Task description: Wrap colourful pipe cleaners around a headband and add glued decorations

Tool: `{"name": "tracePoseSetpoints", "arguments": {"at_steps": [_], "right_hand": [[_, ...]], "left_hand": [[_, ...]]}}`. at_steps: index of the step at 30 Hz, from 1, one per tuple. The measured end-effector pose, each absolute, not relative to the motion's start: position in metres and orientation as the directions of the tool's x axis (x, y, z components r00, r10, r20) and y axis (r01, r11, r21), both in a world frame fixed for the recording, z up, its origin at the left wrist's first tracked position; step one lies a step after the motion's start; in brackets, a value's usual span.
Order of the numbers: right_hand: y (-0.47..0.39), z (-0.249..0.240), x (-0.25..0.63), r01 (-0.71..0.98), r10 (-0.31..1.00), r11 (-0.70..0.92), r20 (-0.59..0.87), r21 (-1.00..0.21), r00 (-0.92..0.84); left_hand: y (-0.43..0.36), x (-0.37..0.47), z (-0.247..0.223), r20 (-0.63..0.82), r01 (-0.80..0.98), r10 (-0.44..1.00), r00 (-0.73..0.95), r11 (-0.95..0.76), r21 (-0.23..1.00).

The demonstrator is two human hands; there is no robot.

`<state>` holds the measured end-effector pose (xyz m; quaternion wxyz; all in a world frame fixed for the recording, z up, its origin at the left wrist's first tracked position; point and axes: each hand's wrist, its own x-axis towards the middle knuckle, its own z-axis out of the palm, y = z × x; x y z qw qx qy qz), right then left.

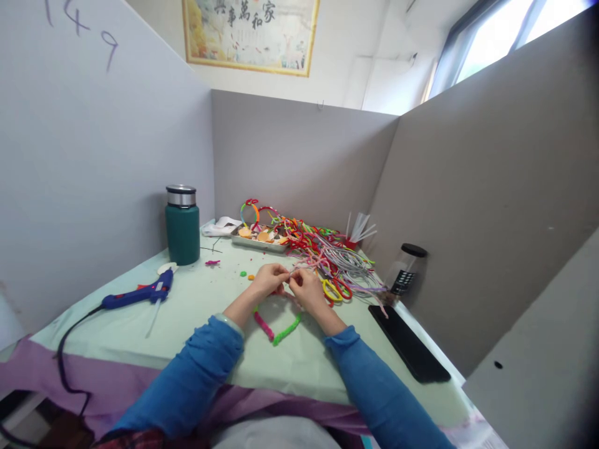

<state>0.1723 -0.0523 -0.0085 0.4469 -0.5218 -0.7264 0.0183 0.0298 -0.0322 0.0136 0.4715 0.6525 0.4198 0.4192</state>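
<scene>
Over the middle of the table, my left hand (270,280) and my right hand (306,292) meet at the fingertips, both closed in a pinch. Between them they grip a fuzzy pipe cleaner loop (264,327). Its lower part shows a pink side and a green side meeting in a point toward me. The upper part is mostly hidden behind my hands, so the exact spot they pinch is hard to see. Just right of my right hand lie scissors with yellow and red handles (333,290). Small green (243,274) and orange bits (251,277) lie left of my fingers.
A blue glue gun (140,295) with a cord and a green bottle (182,227) stand left. Behind my hands are a metal tray (262,244) and a heap of pipe cleaners (346,259). On the right are a black phone (409,344) and a clear bottle (406,274). Grey partitions enclose the table.
</scene>
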Motion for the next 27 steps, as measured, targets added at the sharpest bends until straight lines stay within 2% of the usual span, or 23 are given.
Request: {"name": "tracePoseSetpoints", "arguments": {"at_steps": [3, 5, 8, 13, 16, 21, 27], "right_hand": [[-0.051, -0.008, 0.174, 0.724, 0.806, 0.446, 0.588, -0.527, -0.069], [-0.052, -0.008, 0.175, 0.723, 0.803, 0.455, 0.591, -0.520, -0.080], [-0.053, -0.009, 0.175, 0.710, 0.789, 0.480, 0.608, -0.514, -0.093], [-0.053, -0.009, 0.174, 0.665, 0.792, 0.500, 0.604, -0.554, -0.091], [-0.052, -0.008, 0.174, 0.621, 0.817, 0.487, 0.572, -0.614, -0.074], [-0.045, -0.009, 0.178, 0.484, 0.859, 0.475, 0.506, -0.735, -0.076], [-0.041, -0.007, 0.187, 0.297, 0.892, 0.450, 0.408, -0.842, -0.195]], "left_hand": [[-0.034, 0.029, 0.015, 0.236, 0.241, 0.915, 0.329, -0.323, 0.915], [-0.036, 0.029, 0.016, 0.244, 0.298, 0.914, 0.324, -0.343, 0.891], [-0.035, 0.029, 0.016, 0.188, 0.313, 0.936, 0.297, -0.282, 0.907], [-0.028, 0.029, 0.011, 0.130, 0.213, 0.941, 0.311, -0.202, 0.956], [-0.027, 0.027, 0.009, 0.163, 0.196, 0.926, 0.340, -0.239, 0.951], [-0.035, 0.026, 0.015, 0.272, 0.303, 0.893, 0.357, -0.386, 0.871], [-0.036, 0.021, 0.014, 0.330, 0.301, 0.827, 0.455, -0.491, 0.817]]}}
